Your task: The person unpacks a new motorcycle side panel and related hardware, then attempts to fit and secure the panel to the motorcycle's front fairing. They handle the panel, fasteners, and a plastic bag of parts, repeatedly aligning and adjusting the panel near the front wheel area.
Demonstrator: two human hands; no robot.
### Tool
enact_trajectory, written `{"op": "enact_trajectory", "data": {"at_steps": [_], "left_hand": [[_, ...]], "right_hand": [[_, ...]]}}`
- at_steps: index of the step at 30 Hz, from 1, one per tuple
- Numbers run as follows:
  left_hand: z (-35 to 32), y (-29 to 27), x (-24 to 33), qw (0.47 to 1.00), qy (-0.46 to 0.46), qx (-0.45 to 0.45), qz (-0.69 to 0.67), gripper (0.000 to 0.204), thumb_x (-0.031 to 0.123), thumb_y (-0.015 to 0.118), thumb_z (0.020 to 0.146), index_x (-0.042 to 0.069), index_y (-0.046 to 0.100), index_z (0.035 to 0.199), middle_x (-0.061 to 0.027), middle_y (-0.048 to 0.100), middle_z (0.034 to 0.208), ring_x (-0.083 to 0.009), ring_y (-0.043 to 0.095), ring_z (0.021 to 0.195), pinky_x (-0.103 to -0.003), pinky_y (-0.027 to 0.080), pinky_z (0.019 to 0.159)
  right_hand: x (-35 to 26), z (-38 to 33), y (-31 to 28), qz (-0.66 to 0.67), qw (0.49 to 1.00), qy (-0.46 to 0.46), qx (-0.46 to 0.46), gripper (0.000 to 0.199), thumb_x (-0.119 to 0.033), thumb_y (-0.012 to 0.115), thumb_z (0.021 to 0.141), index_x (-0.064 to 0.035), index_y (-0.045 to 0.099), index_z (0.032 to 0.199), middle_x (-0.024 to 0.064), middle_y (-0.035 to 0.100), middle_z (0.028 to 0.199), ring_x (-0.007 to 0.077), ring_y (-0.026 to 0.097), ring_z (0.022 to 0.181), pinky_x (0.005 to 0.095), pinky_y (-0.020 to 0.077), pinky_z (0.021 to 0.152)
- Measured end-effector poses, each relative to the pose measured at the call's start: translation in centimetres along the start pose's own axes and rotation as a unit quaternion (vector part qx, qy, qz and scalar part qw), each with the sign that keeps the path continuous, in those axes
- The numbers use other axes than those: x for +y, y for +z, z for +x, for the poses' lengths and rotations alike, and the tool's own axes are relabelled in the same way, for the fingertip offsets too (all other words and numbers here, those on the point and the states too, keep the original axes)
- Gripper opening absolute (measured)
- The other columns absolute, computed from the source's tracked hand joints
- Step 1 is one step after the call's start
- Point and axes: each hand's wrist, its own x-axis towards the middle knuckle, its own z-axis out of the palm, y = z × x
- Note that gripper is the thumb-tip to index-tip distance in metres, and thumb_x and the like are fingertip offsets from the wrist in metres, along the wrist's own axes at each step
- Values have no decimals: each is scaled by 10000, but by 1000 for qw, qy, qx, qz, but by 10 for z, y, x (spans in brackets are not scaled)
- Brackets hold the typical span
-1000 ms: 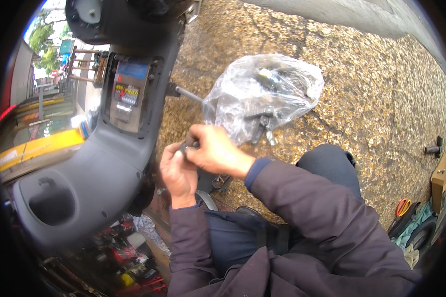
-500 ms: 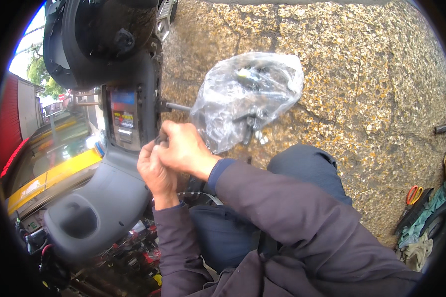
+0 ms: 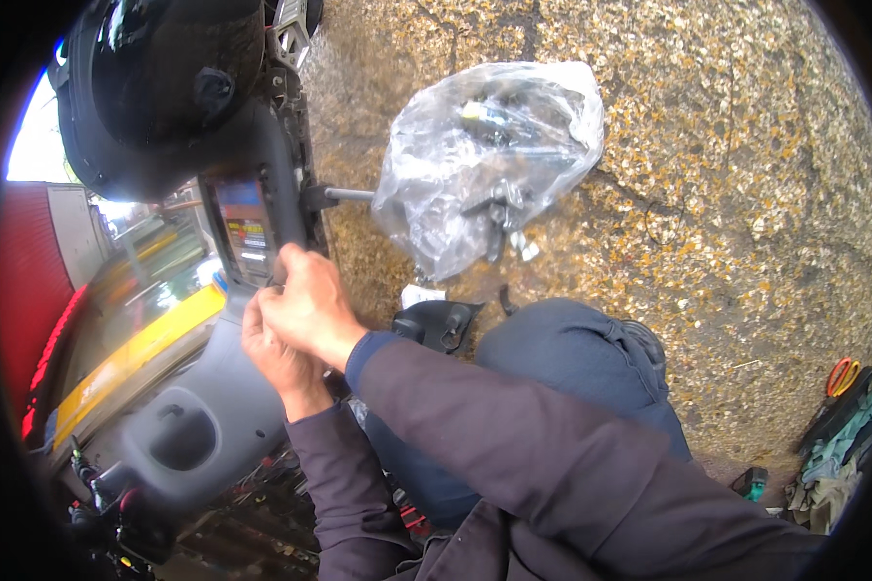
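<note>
My right hand crosses over my left hand, and the fingertips of both are pinched together. Whatever small piece lies between them is hidden by the fingers. Both hands are over the grey plastic body panel of a scooter. Just beyond the fingers is a recess in the body, holding a battery with a coloured label. The glossy black rear section of the scooter rises at the upper left.
A clear plastic bag with parts inside lies on the pebbled ground, beside a metal rod sticking out from the scooter. A black plastic part is near my knee. Orange-handled scissors and cloths lie at the right.
Both hands, still pinched together, have moved slightly left along the scooter body. The view has shifted, and the black plastic part by my knee now shows.
</note>
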Motion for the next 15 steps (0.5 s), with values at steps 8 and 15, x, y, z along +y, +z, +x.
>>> {"op": "enact_trajectory", "data": {"at_steps": [8, 15], "left_hand": [[13, 20, 20, 999, 8, 20, 26, 228, 58, 581, 962, -68, 559, 1150, -131, 665, 1017, -174, 666, 846, -273, 551, 752], [26, 24, 36, 999, 10, -10, 34, 121, 15, 567, 943, -21, 571, 1059, -83, 656, 957, -132, 645, 785, -235, 533, 688]], "right_hand": [[-6, 12, -6, 52, 998, -13, 22, 229, -86, 623, 799, 63, 574, 965, 288, 621, 942, 437, 613, 960, 488, 503, 842], [-15, 23, -18, -12, 998, -62, 4, 220, -100, 672, 760, 59, 643, 909, 286, 660, 891, 431, 651, 913, 458, 530, 830]]}}
